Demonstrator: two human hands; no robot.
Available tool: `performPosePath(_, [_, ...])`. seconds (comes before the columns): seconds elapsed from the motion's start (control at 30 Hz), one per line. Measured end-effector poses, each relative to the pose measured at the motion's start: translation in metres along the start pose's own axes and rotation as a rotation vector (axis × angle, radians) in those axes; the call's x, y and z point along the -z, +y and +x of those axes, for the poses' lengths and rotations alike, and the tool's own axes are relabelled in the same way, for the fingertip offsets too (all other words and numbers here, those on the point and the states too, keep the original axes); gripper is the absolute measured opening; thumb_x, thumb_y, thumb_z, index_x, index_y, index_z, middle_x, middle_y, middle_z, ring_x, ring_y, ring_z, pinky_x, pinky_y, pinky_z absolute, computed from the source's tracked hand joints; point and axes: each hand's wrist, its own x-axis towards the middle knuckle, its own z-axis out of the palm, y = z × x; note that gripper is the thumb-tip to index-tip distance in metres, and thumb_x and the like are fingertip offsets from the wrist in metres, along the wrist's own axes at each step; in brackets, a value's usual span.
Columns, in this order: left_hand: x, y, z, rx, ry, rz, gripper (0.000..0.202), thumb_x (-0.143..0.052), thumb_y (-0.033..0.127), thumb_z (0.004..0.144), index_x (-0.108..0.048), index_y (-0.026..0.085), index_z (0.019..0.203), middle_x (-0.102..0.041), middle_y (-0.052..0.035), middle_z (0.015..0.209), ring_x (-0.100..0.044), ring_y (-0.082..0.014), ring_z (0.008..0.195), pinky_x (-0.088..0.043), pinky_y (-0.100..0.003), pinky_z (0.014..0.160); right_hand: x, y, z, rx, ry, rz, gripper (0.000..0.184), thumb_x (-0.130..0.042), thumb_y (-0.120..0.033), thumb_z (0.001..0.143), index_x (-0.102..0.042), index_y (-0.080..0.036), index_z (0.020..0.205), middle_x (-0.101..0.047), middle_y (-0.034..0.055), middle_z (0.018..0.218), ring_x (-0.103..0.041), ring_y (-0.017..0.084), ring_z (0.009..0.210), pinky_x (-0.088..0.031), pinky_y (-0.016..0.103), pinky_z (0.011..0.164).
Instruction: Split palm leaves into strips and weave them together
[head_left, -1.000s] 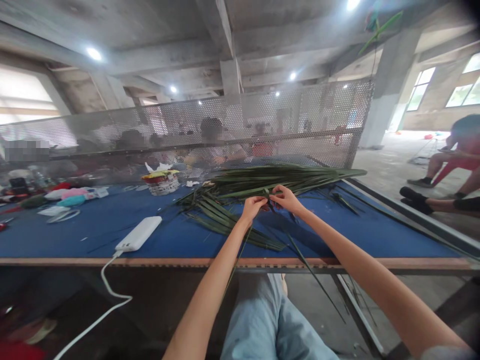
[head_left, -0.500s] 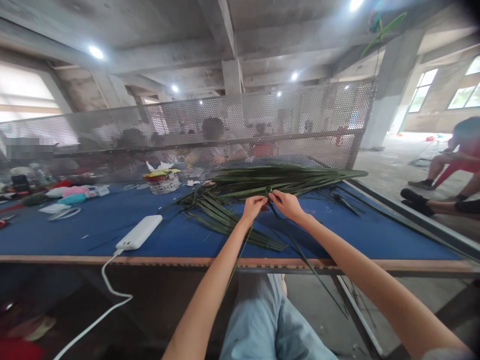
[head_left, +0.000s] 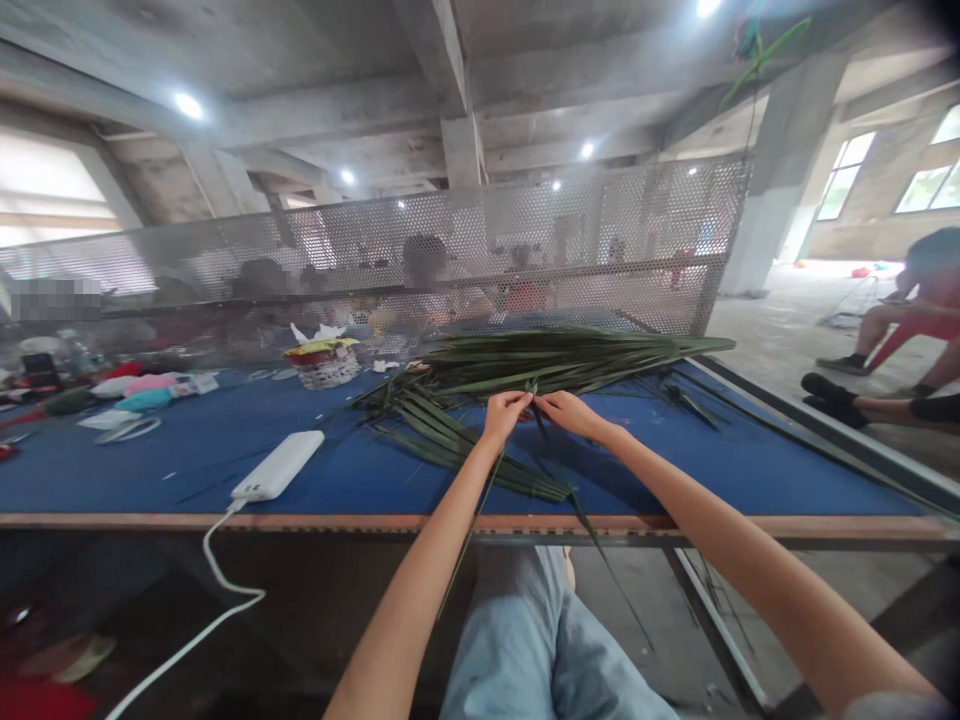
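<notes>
Between my fingertips is a small folded knot of green palm leaf (head_left: 532, 388), its long strips trailing down past the table edge. My left hand (head_left: 508, 414) pinches it from the left, fingers closed. From the right, my right hand (head_left: 568, 410) pinches the same leaf piece, its fingertips nearly touching the left ones. Just beyond my hands lies a large bundle of long green palm leaves (head_left: 585, 352). A second fan of leaf strips (head_left: 450, 440) spreads over the table to the left of my hands.
The blue table (head_left: 352, 470) holds a white power bank (head_left: 279, 466) with a cable hanging off the edge. Behind it stands a basket (head_left: 327, 366) with tissue. Colourful yarn (head_left: 146, 392) lies far left. A perforated metal screen (head_left: 480, 265) borders the back. A person (head_left: 930, 320) sits at right.
My right hand has shifted slightly down and left, its fingers now flatter beside the left hand. The hanging leaf strip has swung left. The left hand has barely moved.
</notes>
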Motion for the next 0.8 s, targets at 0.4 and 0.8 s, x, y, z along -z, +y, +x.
performPosePath(0.4, [0.002, 0.004, -0.002, 0.019, 0.139, -0.03, 0.017, -0.062, 0.02, 0.074, -0.066, 0.016, 0.058, -0.059, 0.0003, 0.048, -0.058, -0.0154, 0.051, -0.043, -0.026, 0.056, 0.006, -0.01, -0.004, -0.028, -0.274, 0.243, 0.053, -0.044, -0.062, 0.081, -0.051, -0.018, 0.052, -0.042, -0.0041, 0.038, -0.035, 0.009, 0.037, -0.027, 0.023, 0.045])
performPosePath(0.8, [0.001, 0.001, -0.003, -0.044, -0.025, -0.143, 0.021, -0.068, 0.031, 0.069, -0.065, 0.014, 0.056, -0.055, 0.0001, 0.046, -0.047, -0.0109, 0.045, -0.035, -0.024, 0.05, 0.008, -0.002, -0.003, -0.132, -0.322, 0.354, 0.056, -0.047, -0.062, 0.082, -0.069, -0.01, 0.082, -0.041, -0.0061, 0.037, -0.027, 0.006, 0.035, -0.022, 0.023, 0.04])
